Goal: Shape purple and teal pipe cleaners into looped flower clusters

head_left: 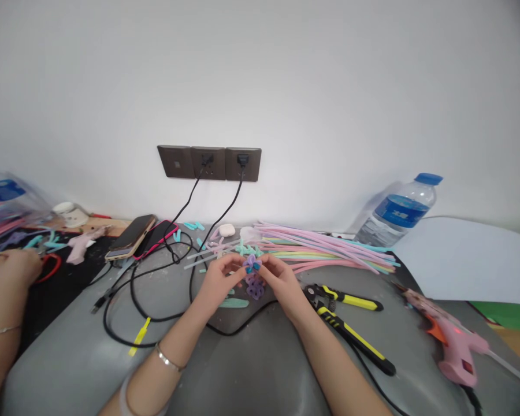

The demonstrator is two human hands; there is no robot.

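Note:
My left hand (pixel 221 280) and my right hand (pixel 283 283) meet at the centre, thumbs and fingers pinched on a small purple flower (pixel 252 261). It looks bent from a pastel craft stem; blue shows at both thumb tips. Just below it, more purple looped pieces (pixel 255 287) sit between the hands; whether they are joined to it I cannot tell. Mint-green bent pieces (pixel 248 248) lie right behind. A bundle of long pastel craft stems (pixel 325 248) runs along the wall to the right. Wire-stripper pliers (pixel 346 323) with black and yellow handles lie beside my right forearm.
A pink glue gun (pixel 453 346) and a water bottle (pixel 398 211) are at right, beside white paper (pixel 468 260). Black cables (pixel 132 289) loop across the grey mat from wall sockets (pixel 210 163). Two phones (pixel 132 237) lie left. Another person's hand (pixel 15 268) is near red-handled scissors (pixel 49 268).

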